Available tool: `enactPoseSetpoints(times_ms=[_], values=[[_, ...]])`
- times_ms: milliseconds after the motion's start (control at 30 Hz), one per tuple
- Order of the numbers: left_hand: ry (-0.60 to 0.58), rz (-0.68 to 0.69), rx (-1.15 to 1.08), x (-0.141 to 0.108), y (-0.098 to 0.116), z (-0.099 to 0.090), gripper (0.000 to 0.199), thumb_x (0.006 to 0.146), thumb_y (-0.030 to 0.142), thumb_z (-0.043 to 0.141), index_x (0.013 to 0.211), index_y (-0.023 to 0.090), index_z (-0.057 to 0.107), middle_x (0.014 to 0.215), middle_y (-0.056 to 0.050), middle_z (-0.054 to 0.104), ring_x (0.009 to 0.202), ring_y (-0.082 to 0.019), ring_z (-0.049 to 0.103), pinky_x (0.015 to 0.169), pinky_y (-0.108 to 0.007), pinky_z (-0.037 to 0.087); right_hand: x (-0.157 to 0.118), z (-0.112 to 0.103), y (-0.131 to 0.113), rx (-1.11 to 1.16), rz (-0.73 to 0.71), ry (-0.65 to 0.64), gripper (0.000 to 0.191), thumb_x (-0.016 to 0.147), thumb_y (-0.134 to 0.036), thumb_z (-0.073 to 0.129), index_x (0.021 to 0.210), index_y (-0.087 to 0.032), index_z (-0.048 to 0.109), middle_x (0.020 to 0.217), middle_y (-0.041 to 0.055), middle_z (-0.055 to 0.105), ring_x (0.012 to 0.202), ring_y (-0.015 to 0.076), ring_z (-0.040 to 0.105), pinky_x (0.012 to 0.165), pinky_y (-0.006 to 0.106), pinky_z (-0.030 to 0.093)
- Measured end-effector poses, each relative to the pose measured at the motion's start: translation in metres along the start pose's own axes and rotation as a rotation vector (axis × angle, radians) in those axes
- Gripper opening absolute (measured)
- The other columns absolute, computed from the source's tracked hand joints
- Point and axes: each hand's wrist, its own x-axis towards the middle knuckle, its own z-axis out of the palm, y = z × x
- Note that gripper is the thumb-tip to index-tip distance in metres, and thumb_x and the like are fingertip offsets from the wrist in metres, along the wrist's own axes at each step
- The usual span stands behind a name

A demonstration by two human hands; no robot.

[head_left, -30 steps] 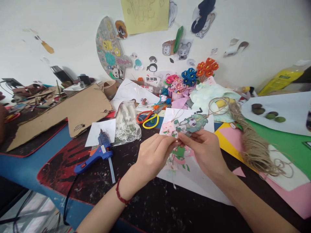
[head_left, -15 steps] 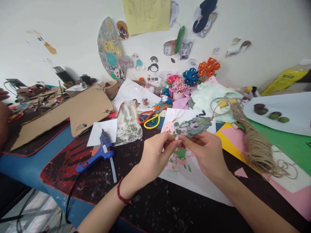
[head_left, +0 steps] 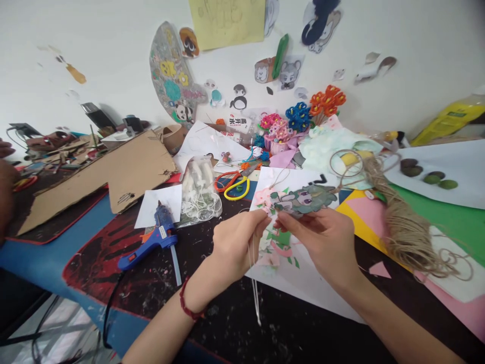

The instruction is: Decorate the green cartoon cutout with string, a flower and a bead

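My left hand (head_left: 235,243) is closed in a pinch on a thin white string (head_left: 255,294), whose strands dangle below the palm. In my right hand (head_left: 330,237), the thumb and fingers grip a cut-out cartoon figure (head_left: 308,198) with grey-green hair, tilted on its side. The two sets of fingertips are close together but apart, at the lower left end of the cut-out. Beneath them lies a white paper sheet (head_left: 314,283) with pink and green paper pieces. The fingers hide part of the string and the figure's lower end.
A blue hot glue gun (head_left: 151,242) rests at left by a plastic bag of white string (head_left: 200,194). Scissors (head_left: 237,187) lie behind my hands. A twine bundle (head_left: 405,232) is at right, cardboard (head_left: 132,167) at left. Another person's arm (head_left: 5,187) shows at far left.
My left hand has moved slightly left, away from the right fingertips. The white string now hangs visibly below it. My right hand still holds the cut-out.
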Motion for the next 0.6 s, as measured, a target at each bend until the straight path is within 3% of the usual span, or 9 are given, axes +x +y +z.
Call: enactPoseSetpoints(times_ms=[167, 600], values=[[0.048, 0.127, 0.155, -0.0019, -0.0010, 0.0003, 0.005, 0.095, 0.012, 0.054, 0.095, 0.016, 0.058, 0.060, 0.004, 0.058, 0.050, -0.007, 0.052, 0.049, -0.020, 0.041, -0.0008, 0.0010, -0.0036, -0.038, -0.020, -0.038, 0.011, 0.076, -0.025, 0.078, 0.065, -0.021, 0.075, 0.061, 0.0010, 0.074, 0.056, 0.0174, 0.071, 0.053, 0.026, 0.061], [0.069, 0.174, 0.060, -0.0031, -0.0001, -0.0019, 0.009, 0.092, 0.008, 0.055, 0.098, 0.015, 0.057, 0.060, 0.003, 0.055, 0.050, -0.008, 0.050, 0.048, -0.022, 0.040, -0.0020, 0.0025, -0.0071, -0.004, 0.003, -0.064, 0.014, 0.076, -0.023, 0.076, 0.062, -0.022, 0.074, 0.059, 0.0001, 0.073, 0.054, 0.0156, 0.071, 0.052, 0.022, 0.060]])
